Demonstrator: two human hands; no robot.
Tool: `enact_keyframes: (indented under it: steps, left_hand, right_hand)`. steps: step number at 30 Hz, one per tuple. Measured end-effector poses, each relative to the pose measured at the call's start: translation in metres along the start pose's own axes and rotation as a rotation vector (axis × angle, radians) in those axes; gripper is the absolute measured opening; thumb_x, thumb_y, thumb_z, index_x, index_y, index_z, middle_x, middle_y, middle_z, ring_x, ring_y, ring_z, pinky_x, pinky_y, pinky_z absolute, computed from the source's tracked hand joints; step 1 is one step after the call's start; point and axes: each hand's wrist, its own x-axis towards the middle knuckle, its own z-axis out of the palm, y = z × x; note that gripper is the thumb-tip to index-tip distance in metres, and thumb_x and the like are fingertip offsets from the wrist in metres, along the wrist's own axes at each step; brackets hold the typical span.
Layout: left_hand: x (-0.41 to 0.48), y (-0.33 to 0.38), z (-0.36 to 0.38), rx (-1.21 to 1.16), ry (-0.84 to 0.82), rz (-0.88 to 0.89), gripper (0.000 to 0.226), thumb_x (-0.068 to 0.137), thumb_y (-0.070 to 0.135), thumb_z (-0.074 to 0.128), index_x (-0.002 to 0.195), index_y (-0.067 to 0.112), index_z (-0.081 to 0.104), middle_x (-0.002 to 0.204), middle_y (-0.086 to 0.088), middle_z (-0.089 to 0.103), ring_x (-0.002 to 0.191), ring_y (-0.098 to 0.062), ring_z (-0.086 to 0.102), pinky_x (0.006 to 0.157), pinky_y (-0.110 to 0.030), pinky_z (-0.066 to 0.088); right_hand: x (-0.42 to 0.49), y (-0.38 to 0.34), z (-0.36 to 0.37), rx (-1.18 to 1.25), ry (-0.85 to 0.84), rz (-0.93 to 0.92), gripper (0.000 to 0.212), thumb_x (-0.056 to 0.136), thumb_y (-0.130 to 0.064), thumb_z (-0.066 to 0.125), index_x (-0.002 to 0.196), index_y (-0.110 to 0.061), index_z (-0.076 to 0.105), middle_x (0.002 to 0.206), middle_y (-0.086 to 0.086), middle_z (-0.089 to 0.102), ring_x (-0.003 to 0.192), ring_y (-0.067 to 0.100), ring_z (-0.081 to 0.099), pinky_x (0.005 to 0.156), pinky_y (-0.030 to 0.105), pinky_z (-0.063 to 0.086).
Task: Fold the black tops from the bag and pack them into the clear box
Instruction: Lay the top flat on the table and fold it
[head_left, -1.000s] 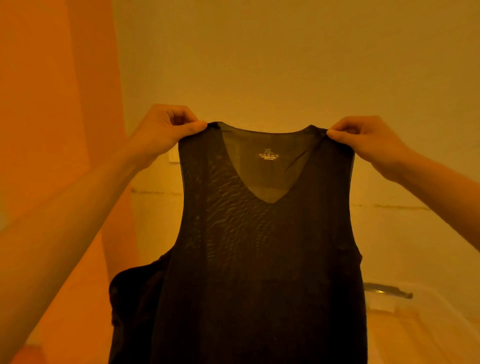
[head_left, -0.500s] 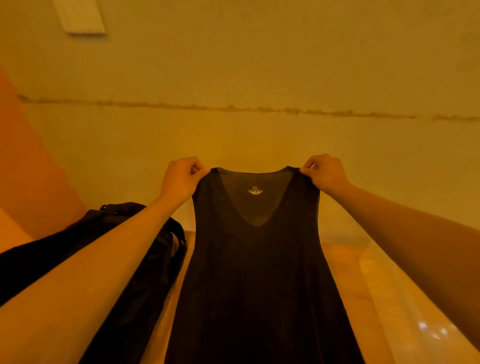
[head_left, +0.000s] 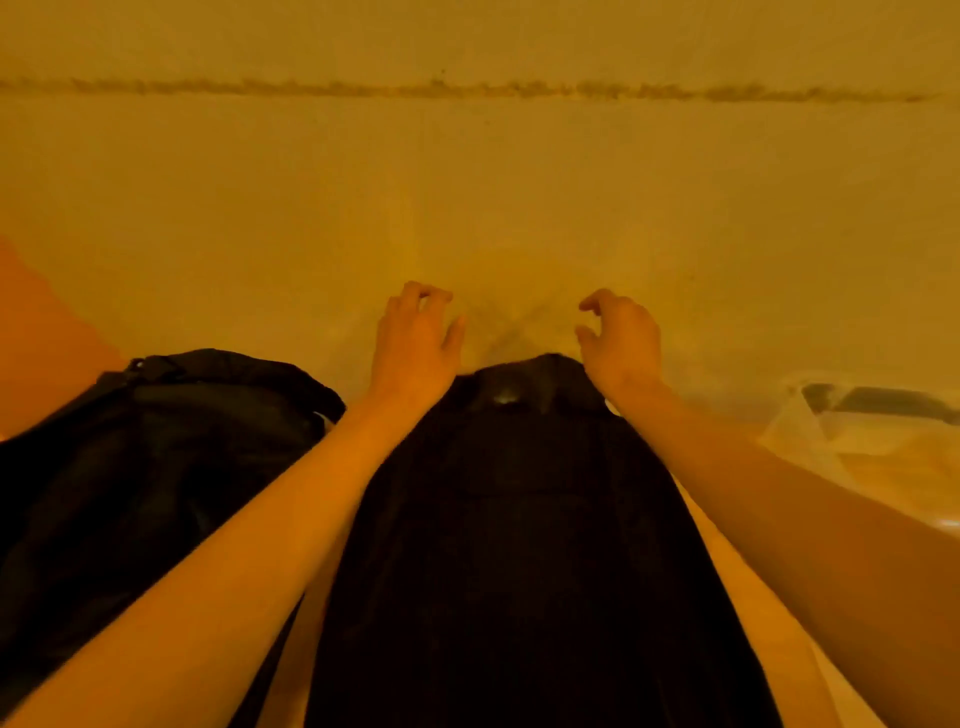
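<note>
The thin, sleeveless black fabric top (head_left: 519, 545) lay stretched out lengthwise on the pale, yellow-lit surface (head_left: 727, 249). Its neckline was at the far end and its hem ran out of view at the bottom edge. A small pale spot at the neckline may have been the label, but it was too blurred to be sure.

The left hand (head_left: 415, 343) and the right hand (head_left: 621, 338) sat just beyond the two shoulder straps, wrists over the strap ends. The fingers of both were loosely curled and spread, and they held nothing. Whether the palms touched the cloth could not be told.

The step in hand looked like laying the top flat before folding it. To do it well, the palms would best sweep from the neckline towards the hem, so that no ripples get locked into the folds. The side edges should be squared before either side is brought in. The cloth looked light and slippery, so it would probably creep unless one hand pinned it while the other folded.

The soft black fabric bag (head_left: 171, 441) lay open just beside the top on the left, close enough for a strap to catch on it. The clear plastic box (head_left: 883, 441) stood to the right, near but apart. Folding towards that side would keep the carry short.
</note>
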Motion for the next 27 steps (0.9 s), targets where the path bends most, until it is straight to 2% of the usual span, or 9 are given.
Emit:
enact_keyframes:
  steps: [2,4,6,8,11,17,21,26,27]
  left_hand:
    - [-0.069,0.024,0.002,0.056,-0.133,0.016,0.059,0.106,0.047,0.038,0.158,0.020,0.032,0.168,-0.011,0.013,0.155,-0.033,0.011,0.125,-0.043,0.012]
    - [-0.138,0.038,0.002,0.140,-0.235,-0.013,0.073,0.100,0.065,0.014,0.162,0.028,0.012,0.170,-0.005,-0.012,0.155,-0.025,-0.016,0.121,-0.036,-0.009]
    - [-0.189,0.041,0.008,0.226,-0.313,-0.084,0.084,0.090,0.072,-0.006,0.162,0.030,0.000,0.168,-0.004,-0.021,0.152,-0.024,-0.026,0.121,-0.038,-0.015]
    - [-0.218,0.041,0.010,0.313,-0.362,-0.147,0.081,0.092,0.071,-0.006,0.162,0.030,-0.005,0.167,-0.005,-0.023,0.151,-0.026,-0.027,0.122,-0.040,-0.014]
    - [-0.249,0.045,0.004,0.365,-0.383,-0.165,0.072,0.101,0.067,0.004,0.161,0.030,-0.006,0.167,-0.006,-0.021,0.152,-0.027,-0.024,0.124,-0.042,-0.011]
    - [-0.319,0.048,-0.004,0.363,-0.330,-0.157,0.093,0.083,0.075,-0.012,0.162,0.030,0.005,0.169,-0.009,-0.009,0.154,-0.029,-0.016,0.122,-0.042,-0.009]
    - [-0.332,0.049,0.003,0.383,-0.353,-0.166,0.104,0.076,0.084,-0.018,0.163,0.030,0.001,0.170,-0.010,-0.008,0.156,-0.030,-0.011,0.126,-0.046,-0.003]
    - [-0.335,0.049,0.009,0.458,-0.334,-0.161,0.097,0.081,0.084,-0.009,0.162,0.030,-0.004,0.170,-0.010,-0.009,0.156,-0.029,-0.011,0.126,-0.046,-0.003]
    - [-0.335,0.049,0.010,0.468,-0.339,-0.163,0.094,0.084,0.084,-0.005,0.162,0.031,-0.005,0.170,-0.009,-0.010,0.156,-0.029,-0.011,0.126,-0.046,-0.003]
  right_hand:
    - [-0.055,-0.004,0.001,0.037,-0.107,-0.043,0.023,0.097,-0.025,0.065,0.119,-0.019,0.067,0.122,0.006,0.067,0.110,0.025,0.063,0.092,0.034,0.049]
    - [-0.119,-0.007,0.000,-0.021,-0.153,-0.094,0.034,0.098,-0.035,0.062,0.130,-0.023,0.063,0.131,0.002,0.064,0.122,0.021,0.058,0.104,0.033,0.044]
    - [-0.172,-0.005,0.004,-0.161,-0.230,-0.080,0.051,0.101,-0.047,0.051,0.148,-0.027,0.047,0.155,0.004,0.043,0.147,0.023,0.033,0.122,0.038,0.024]
    - [-0.203,-0.004,0.010,-0.242,-0.317,-0.027,0.059,0.104,-0.051,0.040,0.157,-0.029,0.028,0.166,0.007,0.019,0.155,0.024,0.007,0.126,0.042,0.007]
    - [-0.234,-0.007,0.011,-0.230,-0.336,-0.012,0.061,0.105,-0.051,0.034,0.160,-0.031,0.016,0.169,0.009,0.006,0.155,0.025,-0.006,0.126,0.043,0.000]
    - [-0.325,0.015,-0.013,-0.191,-0.264,-0.033,0.061,0.104,-0.053,0.036,0.159,-0.033,0.018,0.169,0.007,0.006,0.155,0.022,-0.007,0.123,0.037,-0.005]
    - [-0.359,0.028,-0.022,-0.216,-0.250,-0.052,0.061,0.103,-0.056,0.033,0.158,-0.035,0.016,0.169,0.004,0.005,0.155,0.020,-0.007,0.121,0.036,-0.007]
    - [-0.372,0.040,-0.004,-0.341,-0.275,-0.015,0.081,0.088,-0.068,-0.010,0.160,-0.035,0.006,0.169,0.010,0.000,0.155,0.028,-0.006,0.122,0.047,-0.006]
    - [-0.372,0.042,-0.002,-0.353,-0.272,-0.011,0.081,0.087,-0.068,-0.012,0.160,-0.035,0.004,0.169,0.010,-0.002,0.155,0.029,-0.007,0.121,0.047,-0.007]
